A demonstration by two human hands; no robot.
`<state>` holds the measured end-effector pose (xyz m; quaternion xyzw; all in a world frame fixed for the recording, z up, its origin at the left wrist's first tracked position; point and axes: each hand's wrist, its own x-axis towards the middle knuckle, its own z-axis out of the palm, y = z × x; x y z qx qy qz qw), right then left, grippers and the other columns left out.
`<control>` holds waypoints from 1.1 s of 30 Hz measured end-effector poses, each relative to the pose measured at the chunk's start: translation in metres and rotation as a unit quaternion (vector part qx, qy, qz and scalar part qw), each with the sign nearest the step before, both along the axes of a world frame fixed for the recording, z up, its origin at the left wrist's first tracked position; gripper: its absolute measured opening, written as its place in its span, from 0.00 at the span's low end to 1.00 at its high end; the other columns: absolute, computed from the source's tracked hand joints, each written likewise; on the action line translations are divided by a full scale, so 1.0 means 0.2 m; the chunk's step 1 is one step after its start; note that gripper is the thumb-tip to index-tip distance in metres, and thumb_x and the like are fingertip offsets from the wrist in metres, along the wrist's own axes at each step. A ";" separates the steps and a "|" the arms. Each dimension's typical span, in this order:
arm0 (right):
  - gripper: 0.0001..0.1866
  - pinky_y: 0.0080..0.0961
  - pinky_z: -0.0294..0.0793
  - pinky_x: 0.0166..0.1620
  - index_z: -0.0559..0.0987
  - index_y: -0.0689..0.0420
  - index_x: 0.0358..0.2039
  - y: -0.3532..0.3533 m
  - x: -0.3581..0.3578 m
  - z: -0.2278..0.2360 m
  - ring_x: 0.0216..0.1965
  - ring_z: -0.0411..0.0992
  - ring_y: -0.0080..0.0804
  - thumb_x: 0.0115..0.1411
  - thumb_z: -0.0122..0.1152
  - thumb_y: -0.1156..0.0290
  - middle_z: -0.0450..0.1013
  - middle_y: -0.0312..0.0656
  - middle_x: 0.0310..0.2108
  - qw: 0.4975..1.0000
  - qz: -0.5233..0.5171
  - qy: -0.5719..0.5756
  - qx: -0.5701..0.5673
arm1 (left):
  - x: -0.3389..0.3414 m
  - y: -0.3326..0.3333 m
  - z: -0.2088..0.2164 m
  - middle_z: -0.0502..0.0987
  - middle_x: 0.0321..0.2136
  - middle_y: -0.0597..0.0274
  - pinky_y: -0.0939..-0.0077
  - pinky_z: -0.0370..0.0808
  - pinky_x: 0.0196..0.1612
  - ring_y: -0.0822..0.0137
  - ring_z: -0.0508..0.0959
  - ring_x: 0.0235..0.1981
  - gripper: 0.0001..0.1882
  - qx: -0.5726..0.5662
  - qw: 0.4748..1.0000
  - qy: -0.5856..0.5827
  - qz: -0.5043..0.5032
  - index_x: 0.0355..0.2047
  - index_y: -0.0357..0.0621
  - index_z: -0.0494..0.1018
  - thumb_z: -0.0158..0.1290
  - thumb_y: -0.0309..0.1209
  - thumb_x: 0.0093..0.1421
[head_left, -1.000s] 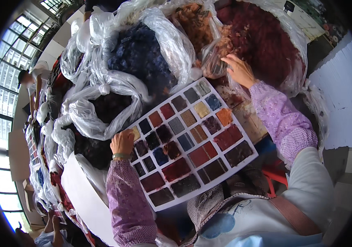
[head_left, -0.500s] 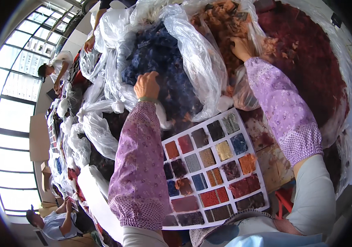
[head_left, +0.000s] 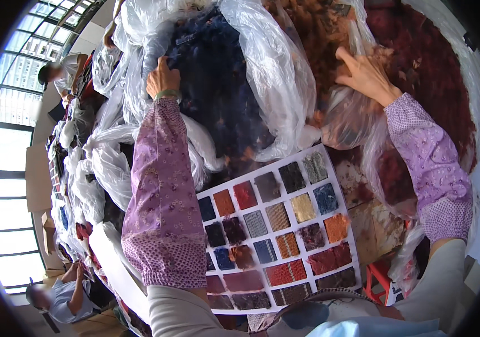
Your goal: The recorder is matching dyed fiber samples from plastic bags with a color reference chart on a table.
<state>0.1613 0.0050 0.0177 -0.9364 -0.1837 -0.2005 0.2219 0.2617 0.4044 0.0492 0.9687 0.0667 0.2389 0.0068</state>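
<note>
My left hand [head_left: 163,80] is bent closed at the left edge of a dark blue heap of loose fibre [head_left: 212,84], against a clear plastic bag [head_left: 139,42]. What its fingers hold, if anything, is hidden. Over the rust-orange fibre [head_left: 307,33] my right hand [head_left: 365,73] reaches with thumb and forefinger spread apart, nothing visible between them. Crumpled clear plastic [head_left: 352,115] lies just below that hand. A white sample board [head_left: 330,161] with rows of coloured textile swatches lies in front of me, between my purple-sleeved forearms.
Dark red fibre [head_left: 419,73] fills a plastic-lined heap at the right. Bunched plastic [head_left: 273,73] divides blue from orange. A red stool [head_left: 377,281] stands at lower right. Two people work at the far left, one in a light blue shirt [head_left: 69,300], near tall windows.
My left hand has moved left and away, from the blue fibre to its plastic edge. My right hand has drawn back right from the orange fibre, and its fingers have spread.
</note>
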 end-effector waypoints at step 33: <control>0.17 0.32 0.70 0.36 0.70 0.46 0.43 0.96 -0.25 0.03 0.36 0.70 0.42 0.50 0.53 0.67 0.71 0.39 0.34 0.993 0.027 -0.027 0.116 | -0.84 -0.25 -0.12 0.69 0.24 0.60 0.73 0.75 0.29 0.66 0.73 0.24 0.21 -0.806 0.522 0.271 -0.070 0.43 0.39 0.63 0.52 0.19 0.47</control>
